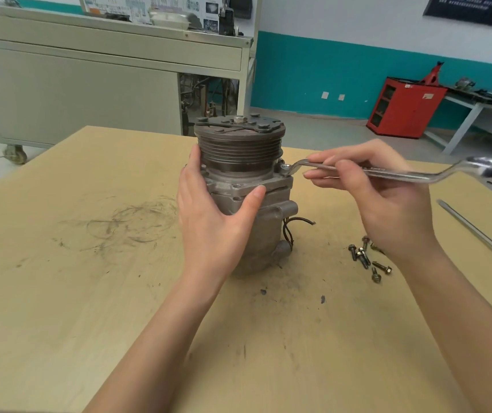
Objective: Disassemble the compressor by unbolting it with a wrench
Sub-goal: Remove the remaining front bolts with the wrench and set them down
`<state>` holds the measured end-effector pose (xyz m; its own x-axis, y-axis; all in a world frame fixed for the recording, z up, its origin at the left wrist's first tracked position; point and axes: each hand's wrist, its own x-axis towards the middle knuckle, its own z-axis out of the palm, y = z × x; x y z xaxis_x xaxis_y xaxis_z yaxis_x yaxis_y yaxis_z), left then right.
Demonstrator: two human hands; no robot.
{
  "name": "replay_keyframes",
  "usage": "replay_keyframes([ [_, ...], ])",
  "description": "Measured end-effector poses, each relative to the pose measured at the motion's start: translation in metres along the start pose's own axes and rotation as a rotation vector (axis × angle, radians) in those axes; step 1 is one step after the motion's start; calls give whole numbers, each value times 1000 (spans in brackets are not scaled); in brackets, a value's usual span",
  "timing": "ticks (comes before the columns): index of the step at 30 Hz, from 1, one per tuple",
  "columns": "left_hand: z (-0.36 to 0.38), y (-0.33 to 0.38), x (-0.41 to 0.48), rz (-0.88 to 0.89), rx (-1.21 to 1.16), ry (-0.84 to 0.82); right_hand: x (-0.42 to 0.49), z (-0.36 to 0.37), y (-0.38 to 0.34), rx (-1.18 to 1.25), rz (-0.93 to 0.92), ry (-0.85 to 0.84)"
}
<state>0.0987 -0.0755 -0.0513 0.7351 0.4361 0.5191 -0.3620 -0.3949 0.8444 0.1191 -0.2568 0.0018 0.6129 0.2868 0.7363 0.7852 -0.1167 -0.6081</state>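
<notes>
Your left hand (pixel 218 213) wraps the compressor (pixel 240 150) body, thumb in front and fingers round the far side; your right hand (pixel 387 201) pinches the shank of the offset ring wrench (pixel 411 177), its near ring seated on a flange bolt (pixel 285 166). Compressor stands upright, pulley up, mid wooden table (pixel 60 293). Loose bolts (pixel 364 259) lie near its right; a screwdriver (pixel 471 228) sits farther right.

Grimy grey compressor (pixel 247 186) standing upright on the worktop (pixel 60 263), pulley end up. Offset ring wrench (pixel 387 171) sits on a flange bolt (pixel 285 166); loose bolts (pixel 367 259) lie nearby.
</notes>
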Motion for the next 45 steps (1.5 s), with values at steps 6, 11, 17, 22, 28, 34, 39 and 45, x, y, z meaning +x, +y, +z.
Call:
replay_keyframes([
  [6,-1,1,-1,-8,6,-4,35,-13,45,591,430,-13],
  [11,-1,3,0,-5,6,-10,65,-9,74,960,621,-227],
  [17,-1,3,-1,-10,5,-12,73,5,78,1046,679,-171],
  [22,-1,2,-1,-14,2,-12,71,-3,51,841,553,89],
  [28,-1,1,-1,-9,3,-7,38,-3,5,182,114,149],
  [34,0,2,0,-3,5,-8,8,3,-5,-290,-191,5],
  [39,0,1,-1,-6,4,-7,-1,0,-6,-433,-297,-16],
  [45,0,-1,0,-7,8,-7,11,-1,8,127,35,11],
])
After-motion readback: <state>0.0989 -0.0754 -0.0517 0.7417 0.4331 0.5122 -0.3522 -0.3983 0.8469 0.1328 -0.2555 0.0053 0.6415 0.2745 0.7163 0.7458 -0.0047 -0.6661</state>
